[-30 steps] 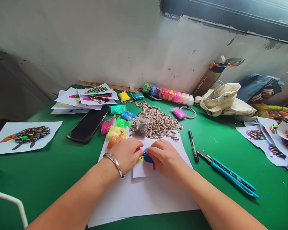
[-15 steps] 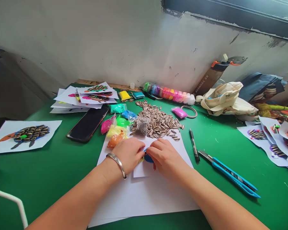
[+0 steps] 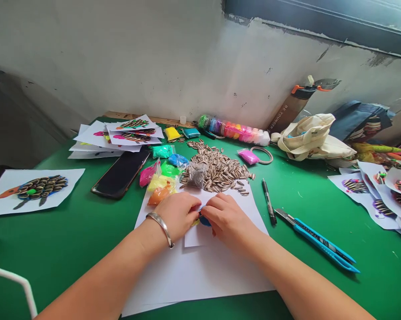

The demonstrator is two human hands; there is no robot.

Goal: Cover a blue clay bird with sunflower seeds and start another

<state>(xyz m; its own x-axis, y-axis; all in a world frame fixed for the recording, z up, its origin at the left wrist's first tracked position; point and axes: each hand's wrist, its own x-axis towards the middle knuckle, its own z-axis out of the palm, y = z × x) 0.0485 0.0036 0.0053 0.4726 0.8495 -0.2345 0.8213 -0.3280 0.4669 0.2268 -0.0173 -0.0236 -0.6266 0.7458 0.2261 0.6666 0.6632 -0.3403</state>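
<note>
Both hands meet over a small white sheet (image 3: 193, 240) lying on larger white paper (image 3: 200, 275). A flat blue clay shape (image 3: 205, 221) shows between them, with a bit of yellow clay (image 3: 196, 222) at its left. My left hand (image 3: 179, 214), wearing a silver bangle, has its fingertips pinched at the blue shape's upper left; what they grip is too small to make out. My right hand (image 3: 227, 218) covers the shape's right side, its fingers bent together, their hold hidden. Striped sunflower seeds (image 3: 216, 166) lie heaped just beyond the hands, beside a grey clay bag (image 3: 198, 175).
Bagged clay (image 3: 160, 195) and a phone (image 3: 120, 174) lie left, near a finished seed picture (image 3: 42, 189) and stacked pictures (image 3: 133, 131). At right are a pen (image 3: 269, 202), a blue cutter (image 3: 318, 240), a cloth bag (image 3: 315, 138) and more pictures (image 3: 370, 191).
The view has shifted very slightly. Both hands stay at the blue shape, with only tiny finger movement.
</note>
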